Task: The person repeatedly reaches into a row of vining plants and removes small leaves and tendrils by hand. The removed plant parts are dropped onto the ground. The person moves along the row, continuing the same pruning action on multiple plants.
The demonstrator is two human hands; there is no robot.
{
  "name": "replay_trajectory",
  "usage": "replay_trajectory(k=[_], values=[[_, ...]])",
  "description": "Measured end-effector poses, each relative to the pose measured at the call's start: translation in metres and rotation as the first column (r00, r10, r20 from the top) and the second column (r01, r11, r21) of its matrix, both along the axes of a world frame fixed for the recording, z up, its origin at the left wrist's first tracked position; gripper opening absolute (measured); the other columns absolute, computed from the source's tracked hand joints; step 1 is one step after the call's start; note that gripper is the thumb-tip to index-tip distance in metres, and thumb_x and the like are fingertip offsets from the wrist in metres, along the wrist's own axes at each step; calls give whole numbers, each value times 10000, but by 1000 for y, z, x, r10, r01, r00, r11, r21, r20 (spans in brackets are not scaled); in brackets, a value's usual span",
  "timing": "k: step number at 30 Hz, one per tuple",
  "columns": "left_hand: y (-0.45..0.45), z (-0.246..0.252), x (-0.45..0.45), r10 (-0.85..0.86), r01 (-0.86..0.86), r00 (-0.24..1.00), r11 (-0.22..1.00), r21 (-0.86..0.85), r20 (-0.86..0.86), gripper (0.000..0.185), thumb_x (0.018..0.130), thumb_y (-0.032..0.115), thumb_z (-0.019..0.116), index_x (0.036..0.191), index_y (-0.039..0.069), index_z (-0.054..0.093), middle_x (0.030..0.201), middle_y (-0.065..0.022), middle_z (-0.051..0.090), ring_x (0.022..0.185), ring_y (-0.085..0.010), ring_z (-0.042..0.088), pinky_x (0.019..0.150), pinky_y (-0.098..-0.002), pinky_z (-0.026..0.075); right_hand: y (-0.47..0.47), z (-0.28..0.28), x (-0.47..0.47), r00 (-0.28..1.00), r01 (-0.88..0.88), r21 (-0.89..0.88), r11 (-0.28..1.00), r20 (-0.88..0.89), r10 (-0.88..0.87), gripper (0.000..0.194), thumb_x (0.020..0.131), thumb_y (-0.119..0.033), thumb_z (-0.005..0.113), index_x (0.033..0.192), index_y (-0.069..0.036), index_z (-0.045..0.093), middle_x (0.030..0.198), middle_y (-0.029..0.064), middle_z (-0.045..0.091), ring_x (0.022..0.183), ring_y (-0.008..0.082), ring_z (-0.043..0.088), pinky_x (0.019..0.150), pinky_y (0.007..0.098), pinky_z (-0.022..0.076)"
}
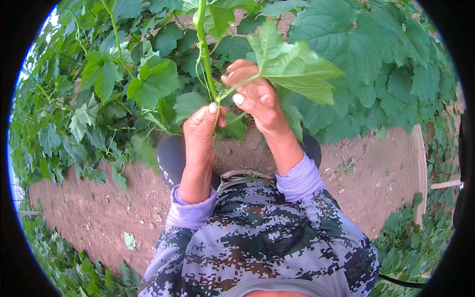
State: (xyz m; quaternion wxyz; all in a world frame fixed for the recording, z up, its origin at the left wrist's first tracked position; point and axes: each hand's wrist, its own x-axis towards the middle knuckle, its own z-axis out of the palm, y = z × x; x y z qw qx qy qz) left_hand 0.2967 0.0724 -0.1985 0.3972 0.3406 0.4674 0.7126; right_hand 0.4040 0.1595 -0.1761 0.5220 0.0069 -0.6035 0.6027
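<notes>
A green vine stem with thin tendrils comes down from the top of the head view to between my hands. My left hand pinches its lower part between thumb and fingers. Close by on the right, my right hand has its thumb and fingers apart around a leaf stalk; whether they touch the stalk is not clear. From that stalk a broad, slightly blurred green leaf spreads to the right, above the wrist. Smaller leaves hang behind and below the hands.
Dense leafy vines stand ahead and to the left, with large leaves at the right. Brown soil shows on both sides of my body. A pale strip runs along the right, and more low foliage grows behind it.
</notes>
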Motion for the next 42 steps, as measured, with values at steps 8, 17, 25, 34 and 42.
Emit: replay_trajectory(k=[8, 17, 25, 34, 42], values=[[-2, -2, -2, -114, 116, 992, 993, -36, 44, 212, 824, 224, 610, 870, 22, 657, 800, -29, 635, 680, -98, 553, 605, -248, 453, 22, -20, 9, 869, 223, 535, 815, 271, -415, 207, 742, -89, 611, 931, -15, 566, 989, 134, 569, 969, 287, 518, 915, 406, 366], [19, -16, 16, -193, 130, 952, 957, 260, 236, 252, 842, 282, 615, 711, 67, 607, 625, 36, 533, 593, -36, 467, 522, -191, 376, 4, -40, 0, 776, 455, 408, 791, 254, -577, 373, 908, -270, 427, 1091, 55, 423, 1054, 141, 468, 1099, 258, 431, 931, 371, 327], [20, -21, 34, -187, 119, 946, 960, 253, 263, 222, 850, 215, 607, 697, 55, 588, 675, 53, 539, 639, -22, 445, 554, -202, 377, -20, -55, -3, 839, 513, -87, 854, 262, -478, 409, 949, -262, 323, 1150, 82, 413, 1177, 211, 462, 1054, 256, 474, 889, 357, 375], [32, -28, 30, 295, -273, 673, 951, 142, -678, 310, 747, 315, 627, 980, 109, 624, 943, -92, 617, 880, -296, 542, 806, -401, 384, 10, -52, 33, 489, 585, 455, 671, 462, -740, 380, 930, -273, 413, 1111, 50, 500, 1022, 145, 557, 910, 206, 528, 803, 317, 421], [23, -44, -22, -73, 73, 940, 997, -10, -333, 253, 815, 57, 588, 1065, 23, 607, 998, -37, 603, 941, -126, 541, 851, -252, 406, 4, -45, 50, 823, 70, -151, 986, 567, 28, 281, 860, -268, 552, 703, -43, 489, 630, -7, 447, 598, 82, 412, 585, 251, 375]])
